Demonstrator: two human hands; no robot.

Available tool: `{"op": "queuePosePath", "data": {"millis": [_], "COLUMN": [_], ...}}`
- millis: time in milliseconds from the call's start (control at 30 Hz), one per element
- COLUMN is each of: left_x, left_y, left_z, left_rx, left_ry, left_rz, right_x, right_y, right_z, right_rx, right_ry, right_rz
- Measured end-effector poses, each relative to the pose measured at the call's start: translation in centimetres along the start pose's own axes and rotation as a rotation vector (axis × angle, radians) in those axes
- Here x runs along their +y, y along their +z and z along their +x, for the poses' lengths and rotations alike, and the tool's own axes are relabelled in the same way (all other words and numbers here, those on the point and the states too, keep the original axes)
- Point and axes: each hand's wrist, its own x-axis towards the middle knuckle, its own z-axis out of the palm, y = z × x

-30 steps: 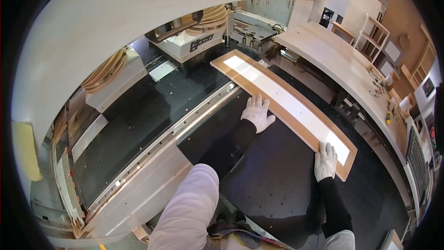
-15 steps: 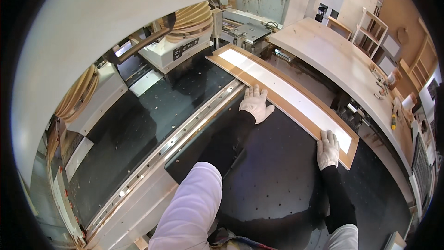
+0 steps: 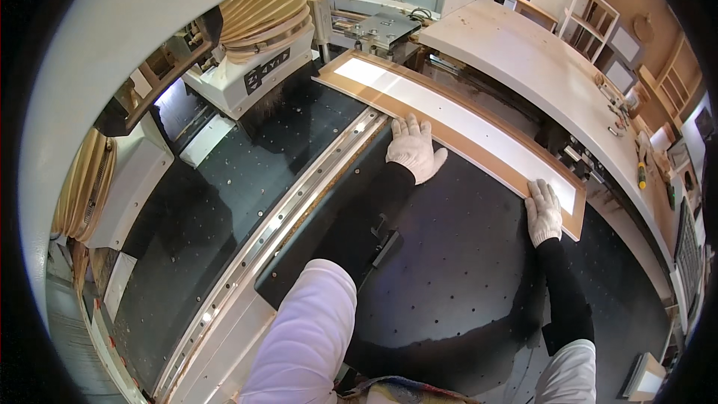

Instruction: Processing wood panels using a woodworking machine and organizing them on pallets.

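Note:
A long flat panel [image 3: 465, 125] with a brown border and a white middle strip lies diagonally across the far side of the black machine bed. My left hand [image 3: 415, 151], in a pale knit glove, is open with its fingertips at the panel's near long edge. Further right, my right hand [image 3: 544, 215] wears the same kind of glove. Its outstretched fingers rest on the panel's near border, close to the right end. Neither hand is closed around anything.
A metal rail [image 3: 280, 213] with screws divides the dotted black bed [image 3: 441, 254]. At left stand white machine heads with ribbed hoses [image 3: 265, 15]. Beyond the panel is a pale table [image 3: 516, 52] with small tools along its right side. A keyboard [image 3: 686, 243] is at far right.
The whole view has shifted, so the bed, rail and panel sit higher in the picture. Both hands stay at the panel's near edge, and the panel shows no clear movement against the rail.

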Motion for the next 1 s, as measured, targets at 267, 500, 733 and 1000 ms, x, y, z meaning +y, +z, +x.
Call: {"op": "queuePosePath", "data": {"millis": [267,500,733,1000], "left_x": [0.5,0.0,1.1,-0.1], "left_y": [-0.4,-0.3,-1.1,-0.7], "left_z": [0.4,0.2,0.2,0.8], "left_rx": [-0.016,-0.031,-0.089,-0.083], "left_ry": [0.002,0.009,-0.011,-0.014], "left_rz": [0.059,0.053,0.043,0.08], "right_x": [0.1,-0.4,-0.4,-0.8], "right_y": [0.2,0.5,-0.5,0.5], "right_z": [0.1,0.0,-0.6,0.5], "right_rx": [-0.008,0.006,0.005,0.117], "right_ry": [0.011,0.016,0.045,-0.032], "right_rz": [0.012,0.023,0.02,0.049]}}
